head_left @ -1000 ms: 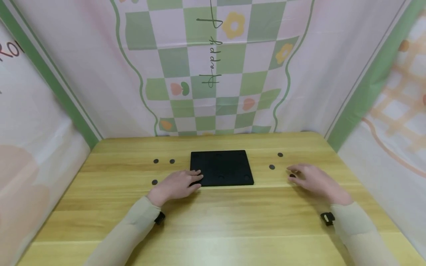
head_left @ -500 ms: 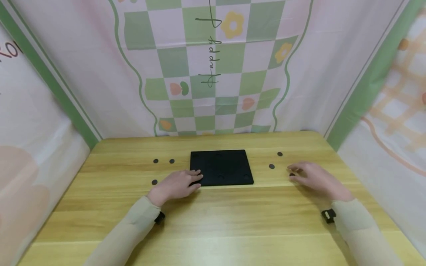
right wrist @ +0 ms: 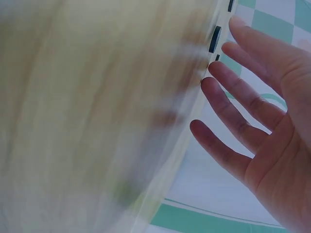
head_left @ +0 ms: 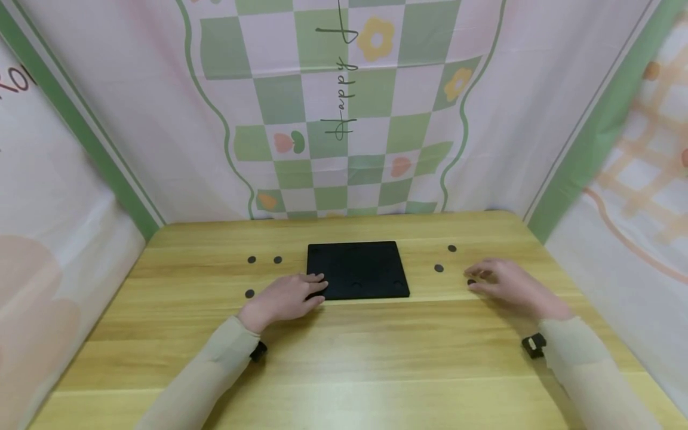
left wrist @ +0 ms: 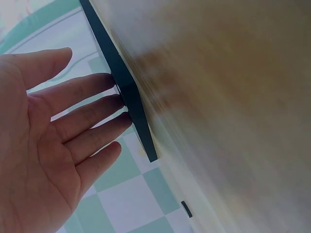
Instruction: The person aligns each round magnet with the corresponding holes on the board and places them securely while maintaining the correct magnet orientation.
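— How far along does the work look?

— Barely begun, I'd judge. The flat black rectangular board (head_left: 358, 270) lies in the middle of the pale wooden bench (head_left: 344, 358), and its shallow round recesses look unfilled — though against the dark surface I cannot be sure.

— And the small pieces?

— All six small dark round discs sit loose on the bench. Three lie left of the board: two side by side (head_left: 251, 260) (head_left: 277, 260) and one nearer the person (head_left: 249, 294). Three lie on the right: a far one (head_left: 452, 248), a middle one (head_left: 439, 268), and one right at the fingertips (head_left: 471, 282).

— What are the hands doing?

— The left hand (head_left: 285, 298) lies flat with straight fingers, its fingertips (left wrist: 114, 99) touching the board's near left corner; it grips nothing. The right hand (head_left: 507, 282) is spread and relaxed over the bench, its fingers (right wrist: 228, 104) straight in the wrist view, hovering at the nearest right-hand disc without pinching it, as far as I can tell.

— So what is left?

— Nearly everything, by my reading: no disc is lifted and none visibly sits in the board. The one by the right fingertips looks the likeliest first pick.
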Available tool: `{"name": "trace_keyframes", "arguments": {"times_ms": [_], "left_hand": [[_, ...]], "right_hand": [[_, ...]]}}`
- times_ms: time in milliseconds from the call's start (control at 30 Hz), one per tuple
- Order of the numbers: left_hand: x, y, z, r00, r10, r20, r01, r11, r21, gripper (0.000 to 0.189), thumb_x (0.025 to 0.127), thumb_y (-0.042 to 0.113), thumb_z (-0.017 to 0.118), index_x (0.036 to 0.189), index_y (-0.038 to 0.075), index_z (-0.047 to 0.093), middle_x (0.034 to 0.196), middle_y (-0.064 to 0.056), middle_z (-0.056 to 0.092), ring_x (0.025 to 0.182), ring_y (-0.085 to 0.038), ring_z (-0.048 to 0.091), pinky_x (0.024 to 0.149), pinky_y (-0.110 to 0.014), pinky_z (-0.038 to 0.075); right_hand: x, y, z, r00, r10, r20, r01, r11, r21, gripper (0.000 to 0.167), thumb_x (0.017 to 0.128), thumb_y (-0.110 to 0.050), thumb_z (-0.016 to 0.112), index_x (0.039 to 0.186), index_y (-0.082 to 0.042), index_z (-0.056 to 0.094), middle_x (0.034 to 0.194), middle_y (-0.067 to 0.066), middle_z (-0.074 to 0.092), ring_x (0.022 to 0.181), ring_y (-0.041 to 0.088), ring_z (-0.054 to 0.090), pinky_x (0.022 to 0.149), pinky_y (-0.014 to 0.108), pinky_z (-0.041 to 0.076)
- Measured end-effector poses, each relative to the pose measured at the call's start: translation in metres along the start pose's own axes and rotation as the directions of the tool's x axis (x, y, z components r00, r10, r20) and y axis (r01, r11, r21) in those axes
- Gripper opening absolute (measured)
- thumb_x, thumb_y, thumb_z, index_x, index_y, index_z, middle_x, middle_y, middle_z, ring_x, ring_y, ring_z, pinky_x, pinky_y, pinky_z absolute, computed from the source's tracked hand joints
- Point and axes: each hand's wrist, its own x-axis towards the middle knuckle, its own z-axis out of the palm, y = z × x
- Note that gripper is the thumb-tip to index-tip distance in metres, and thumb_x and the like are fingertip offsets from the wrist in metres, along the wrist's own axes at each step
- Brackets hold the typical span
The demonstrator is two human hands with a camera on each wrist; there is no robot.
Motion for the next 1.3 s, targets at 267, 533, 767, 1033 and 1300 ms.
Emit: {"name": "trace_keyframes", "arguments": {"times_ms": [267, 533, 767, 1033, 1300], "left_hand": [[0.0, 0.0, 0.0, 1.0, -0.005, -0.002, 0.005, 1.0, -0.009, 0.046, 0.1, 0.039, 0.044, 0.137, 0.014, 0.052, 0.146, -0.006, 0.045, 0.134, -0.027, 0.043, 0.108, -0.043, 0.038], [0.0, 0.0, 0.0, 1.0, -0.003, -0.004, 0.003, 1.0, -0.008, 0.046, 0.1, 0.04, 0.044, 0.137, 0.015, 0.052, 0.146, -0.006, 0.045, 0.133, -0.027, 0.043, 0.108, -0.043, 0.038], [0.0, 0.001, 0.0, 1.0, 0.002, -0.003, -0.002, 1.0, -0.009, 0.046, 0.1, 0.039, 0.044, 0.138, 0.014, 0.052, 0.146, -0.006, 0.044, 0.134, -0.027, 0.043, 0.108, -0.043, 0.038], [-0.001, 0.001, -0.001, 1.0, 0.004, -0.003, -0.004, 1.0, -0.015, 0.045, 0.1, 0.038, 0.044, 0.137, 0.013, 0.052, 0.146, -0.007, 0.044, 0.134, -0.028, 0.042, 0.109, -0.044, 0.037], [0.0, 0.001, 0.0, 1.0, 0.007, -0.006, -0.007, 1.0, -0.011, 0.045, 0.1, 0.038, 0.044, 0.137, 0.013, 0.053, 0.146, -0.007, 0.045, 0.134, -0.028, 0.043, 0.108, -0.044, 0.037]], "right_hand": [[-0.001, 0.004, 0.0, 0.998, 0.052, 0.021, -0.053, 0.997, 0.051, 0.034, 0.085, -0.027, 0.071, 0.113, -0.009, 0.068, 0.107, 0.005, 0.068, 0.093, 0.02, 0.063, 0.08, 0.04, 0.054], [0.0, 0.009, -0.001, 0.996, 0.074, 0.043, -0.077, 0.994, 0.074, 0.036, 0.084, -0.03, 0.072, 0.114, -0.011, 0.067, 0.107, 0.003, 0.068, 0.093, 0.018, 0.062, 0.08, 0.037, 0.054], [0.001, 0.014, -0.001, 0.997, 0.075, 0.029, -0.077, 0.994, 0.072, 0.034, 0.082, -0.028, 0.074, 0.111, -0.01, 0.069, 0.104, 0.004, 0.069, 0.09, 0.019, 0.064, 0.079, 0.039, 0.055], [0.002, 0.017, -0.001, 0.996, 0.079, 0.042, -0.082, 0.994, 0.079, 0.033, 0.079, -0.029, 0.077, 0.106, -0.012, 0.07, 0.101, 0.002, 0.069, 0.09, 0.018, 0.064, 0.08, 0.039, 0.054], [0.006, 0.022, 0.001, 0.994, 0.093, 0.058, -0.098, 0.991, 0.089, 0.032, 0.077, -0.03, 0.078, 0.103, -0.015, 0.07, 0.101, -0.001, 0.07, 0.091, 0.014, 0.065, 0.083, 0.037, 0.053]]}}
